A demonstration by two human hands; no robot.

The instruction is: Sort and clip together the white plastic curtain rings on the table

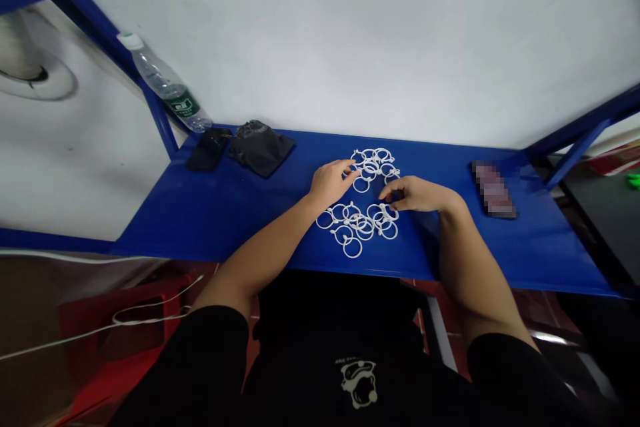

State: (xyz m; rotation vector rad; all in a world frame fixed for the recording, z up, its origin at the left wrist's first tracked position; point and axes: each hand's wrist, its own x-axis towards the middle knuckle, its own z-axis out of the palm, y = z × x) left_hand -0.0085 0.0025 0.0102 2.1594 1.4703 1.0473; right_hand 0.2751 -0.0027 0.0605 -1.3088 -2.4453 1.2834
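Rings of white plastic lie in two tangled clusters at the middle of the blue metal shelf, one toward the wall and one nearer your body, with a narrow strip of blue between them. They sit right in front of you, so both hands reach them without stretching. Your left hand lies over the near edge of the far cluster, its fingers close together and gently curled, their tips on or just above the rings. Your right hand comes in from the other side, above the near cluster, with its fingers loosely together and bent downward. You can't tell from this view whether either hand has pinched a ring; neither visibly lifts one. The other belongings sit off to the sides, apparently to stay away from your hands. A black phone and a black cloth pouch lie toward the back left, and a second phone, its surface blurred out, lies on the right. The pouch looks flat, and nothing shows of what it might hold. A clear plastic water bottle with a green label and white cap leans at the back left corner against the blue frame, with some water visible inside.
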